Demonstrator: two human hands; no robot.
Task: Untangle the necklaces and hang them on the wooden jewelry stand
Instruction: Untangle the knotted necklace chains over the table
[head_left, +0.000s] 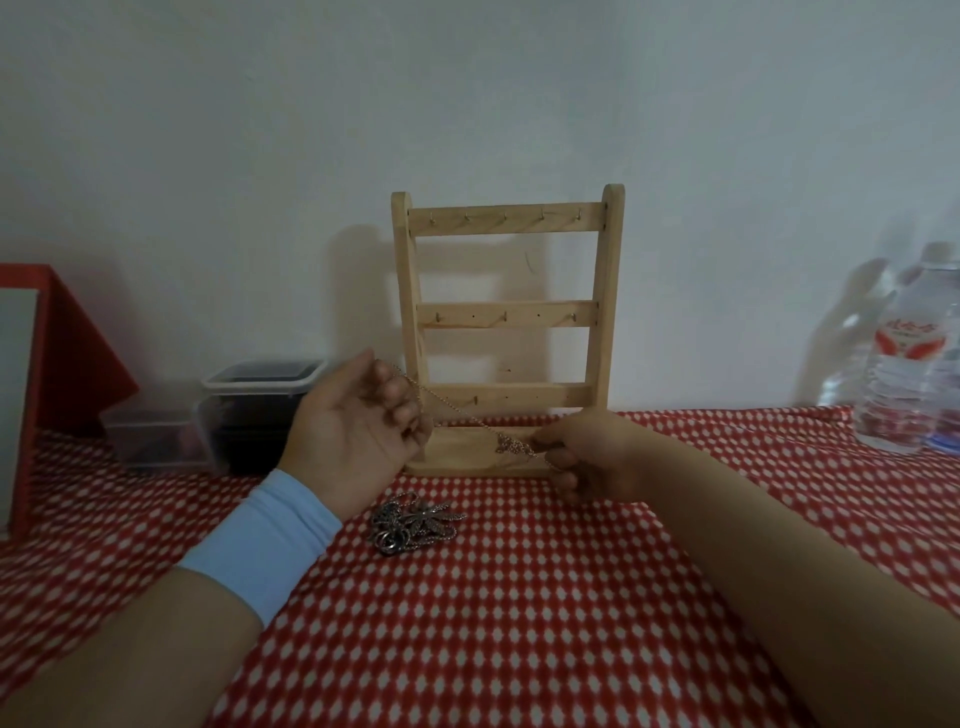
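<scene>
A wooden jewelry stand (506, 332) with three hooked crossbars stands against the wall, and no necklace hangs on it. My left hand (358, 431) and my right hand (587, 452) each pinch one end of a thin chain necklace (462, 410), stretched between them in front of the stand's base. A small knot of chain hangs near my right fingers. On the cloth below my left wrist lies a tangled pile of silver necklaces (415, 522).
A red and white checked cloth (519, 613) covers the table. Plastic containers (260, 410) sit left of the stand, with a red box (57, 364) at the far left. Water bottles (909, 358) stand at the right edge.
</scene>
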